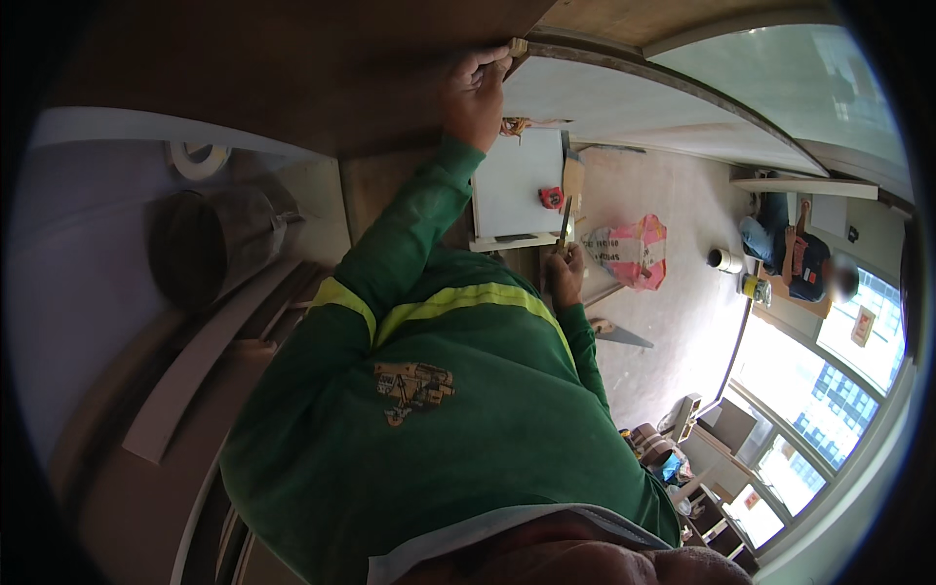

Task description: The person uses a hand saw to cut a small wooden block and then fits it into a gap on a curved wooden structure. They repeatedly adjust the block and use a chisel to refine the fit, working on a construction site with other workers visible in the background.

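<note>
My left hand (475, 93) is raised at the top of the view, its fingers closed on a small pale wood block (519, 47). The block sits against the dark edge of a brown wooden panel (292, 68). Lower down and to the right, my right hand (565, 273) grips a chisel-like tool (565, 224) with a narrow metal blade, which points away from me. Beyond the blade, a red tape measure (552, 198) lies on a white board (497, 185). Whether the block is fixed to the panel cannot be made out.
On the floor are a pink and white sack (639, 255), a handsaw (622, 336) and a paint can (724, 260). A dark cylindrical container (210, 244) and long boards (214, 361) stand on the left. Another person (804, 253) sits at the far right by the windows.
</note>
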Demonstrator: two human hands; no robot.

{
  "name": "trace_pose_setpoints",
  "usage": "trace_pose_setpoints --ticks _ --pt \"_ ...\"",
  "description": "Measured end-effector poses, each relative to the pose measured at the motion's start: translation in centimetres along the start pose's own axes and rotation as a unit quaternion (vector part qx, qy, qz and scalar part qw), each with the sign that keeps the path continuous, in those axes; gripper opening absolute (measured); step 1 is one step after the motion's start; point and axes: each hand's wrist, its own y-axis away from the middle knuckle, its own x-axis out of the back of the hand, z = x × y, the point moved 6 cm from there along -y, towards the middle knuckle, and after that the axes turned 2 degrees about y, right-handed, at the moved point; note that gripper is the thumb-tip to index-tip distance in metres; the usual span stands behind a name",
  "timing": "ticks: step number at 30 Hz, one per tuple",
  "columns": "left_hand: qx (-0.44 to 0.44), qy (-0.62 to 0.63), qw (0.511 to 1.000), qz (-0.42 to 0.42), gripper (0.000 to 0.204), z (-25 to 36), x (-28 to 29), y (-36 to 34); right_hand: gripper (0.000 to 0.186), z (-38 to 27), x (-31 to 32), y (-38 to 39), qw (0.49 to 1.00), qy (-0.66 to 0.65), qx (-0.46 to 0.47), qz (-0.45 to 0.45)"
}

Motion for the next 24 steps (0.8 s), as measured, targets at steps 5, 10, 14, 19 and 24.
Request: trace_pose_setpoints --ticks 5,10,14,19,24 --pt "-0.027 -0.018 0.999 -0.010 0.014 -0.1 0.2 -0.4 0.027 -0.4 -0.2 0.6 1.000 -0.010 -0.009 0.014" --pt "-0.010 -0.025 0.999 -0.029 0.013 0.3 -0.1 -0.3 0.029 1.5 0.6 0.8 1.000 -0.004 -0.021 0.003" --pt "-0.065 -0.068 0.994 -0.050 0.016 0.2 0.1 -0.8 0.028 1.3 0.2 0.3 1.000 0.020 0.009 -0.005" --pt "-0.037 -0.059 0.991 -0.116 0.023 -0.3 0.9 -1.5 0.029 0.4 -0.7 -0.4 0.999 0.029 0.022 -0.019" --pt "0.048 -0.066 0.988 -0.132 0.027 1.8 0.6 -1.1 0.035 1.0 -0.4 0.0 0.999 0.019 -0.012 -0.027"
